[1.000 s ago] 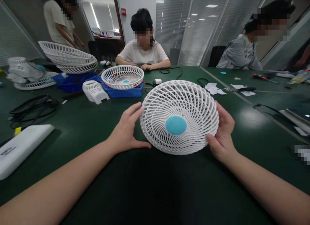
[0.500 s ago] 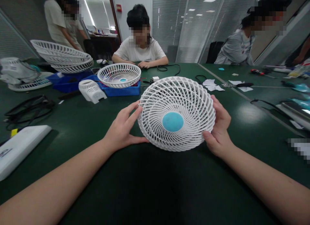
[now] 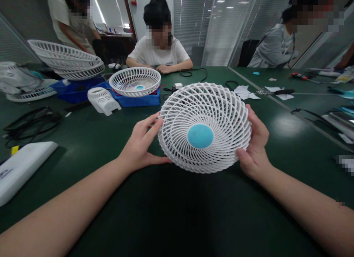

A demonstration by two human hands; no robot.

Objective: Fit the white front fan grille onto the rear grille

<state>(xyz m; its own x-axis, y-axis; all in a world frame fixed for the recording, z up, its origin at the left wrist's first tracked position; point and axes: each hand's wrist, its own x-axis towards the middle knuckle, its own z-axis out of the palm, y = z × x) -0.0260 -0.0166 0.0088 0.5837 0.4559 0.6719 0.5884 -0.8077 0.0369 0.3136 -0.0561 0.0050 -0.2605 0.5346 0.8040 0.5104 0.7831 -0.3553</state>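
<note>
A white plastic fan grille (image 3: 218, 113) with a round blue centre cap is tilted up off the green table, its lower edge near the table top. My left hand (image 3: 139, 146) grips its left rim, thumb below and fingers stretched along the edge. On the other side my right hand (image 3: 254, 146) wraps round the right rim, thumb in front and fingers behind.
Behind, a second grille (image 3: 134, 81) sits on a blue tray (image 3: 139, 100), beside a white motor housing (image 3: 103, 100) and stacked grilles (image 3: 63, 59). Black cables (image 3: 30, 122) and a white box (image 3: 23, 164) lie left. Paper scraps (image 3: 245, 94) lie right. Three people are at the far side.
The grille has tipped up slightly more toward me and risen a little in both hands. The camera has shifted a bit; both hands keep their grip on the rim.
</note>
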